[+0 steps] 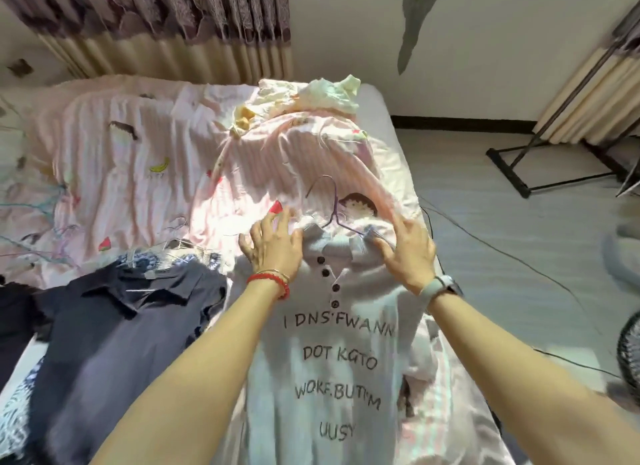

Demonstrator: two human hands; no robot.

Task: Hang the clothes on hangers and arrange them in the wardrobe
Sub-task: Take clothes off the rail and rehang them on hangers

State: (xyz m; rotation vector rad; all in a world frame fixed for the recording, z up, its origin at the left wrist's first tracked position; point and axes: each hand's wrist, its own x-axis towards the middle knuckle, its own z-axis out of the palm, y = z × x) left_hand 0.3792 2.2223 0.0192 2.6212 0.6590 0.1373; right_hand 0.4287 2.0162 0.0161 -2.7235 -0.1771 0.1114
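Note:
A white polo shirt (332,353) with dark lettering and dark buttons lies flat on the bed, collar away from me. A thin purple wire hanger (333,208) sits in its neck, hook sticking out past the collar. My left hand (273,246) rests spread on the shirt's left shoulder, fingers apart, holding nothing. My right hand (408,253) presses its fingers on the right side of the collar and shoulder. A dark navy shirt (114,326) on a silver hanger (173,246) lies to the left.
The bed has a pink striped fruit-print cover (121,173). A heap of pale yellow and pink clothes (311,97) lies at its far end. Cables (519,256) run over the grey floor at the right, near a black stand base (509,173) and a fan (630,357).

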